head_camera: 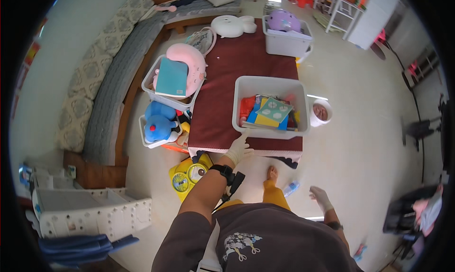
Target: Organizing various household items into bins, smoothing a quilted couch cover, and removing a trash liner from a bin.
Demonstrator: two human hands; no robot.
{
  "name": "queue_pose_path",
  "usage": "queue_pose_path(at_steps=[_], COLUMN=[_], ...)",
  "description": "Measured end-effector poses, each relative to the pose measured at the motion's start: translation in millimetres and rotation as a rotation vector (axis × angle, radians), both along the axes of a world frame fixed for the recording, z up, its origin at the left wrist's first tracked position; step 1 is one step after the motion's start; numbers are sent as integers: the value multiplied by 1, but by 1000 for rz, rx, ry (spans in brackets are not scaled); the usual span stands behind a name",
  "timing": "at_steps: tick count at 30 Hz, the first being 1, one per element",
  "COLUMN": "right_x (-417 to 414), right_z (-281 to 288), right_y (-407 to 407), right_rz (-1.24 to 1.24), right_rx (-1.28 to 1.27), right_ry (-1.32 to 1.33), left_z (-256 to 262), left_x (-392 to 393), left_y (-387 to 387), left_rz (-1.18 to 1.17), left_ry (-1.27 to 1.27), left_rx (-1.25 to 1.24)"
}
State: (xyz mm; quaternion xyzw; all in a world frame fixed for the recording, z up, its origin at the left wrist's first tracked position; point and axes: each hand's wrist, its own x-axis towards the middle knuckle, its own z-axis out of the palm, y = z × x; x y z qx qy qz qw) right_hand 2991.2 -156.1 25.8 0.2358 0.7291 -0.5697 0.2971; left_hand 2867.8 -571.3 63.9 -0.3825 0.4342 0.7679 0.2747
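Observation:
My left hand, in a white glove, reaches over the front of the table with fingers apart. Its index fingertip is at the lower left corner of a white plastic bin; whether it touches cannot be told. Inside the bin lie a green sheet with round shapes, a yellow and blue book and a red item. Off to the right of my body, my right hand, gloved too, hangs over the floor with loosely bent fingers and nothing in it.
A dark red cloth covers the table. Another bin holds a purple helmet. Left stand a bin with a pink neck pillow and a blue plush toy. A plastic bottle lies near my foot.

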Motion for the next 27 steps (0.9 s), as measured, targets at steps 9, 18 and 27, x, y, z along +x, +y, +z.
queue_pose_path(at_steps=[9, 18, 27], right_x=[-248, -288, -188], right_z=[12, -34, 81], right_y=[-37, -76, -173], right_rz=[148, 164, 804], right_rx=[-163, -376, -93], right_ry=[78, -87, -61], left_z=[-21, -53, -43], left_x=[-63, -57, 138], left_y=[56, 57, 8], left_rz=[453, 703, 373], left_ry=[-23, 30, 368], left_rx=[53, 89, -508])
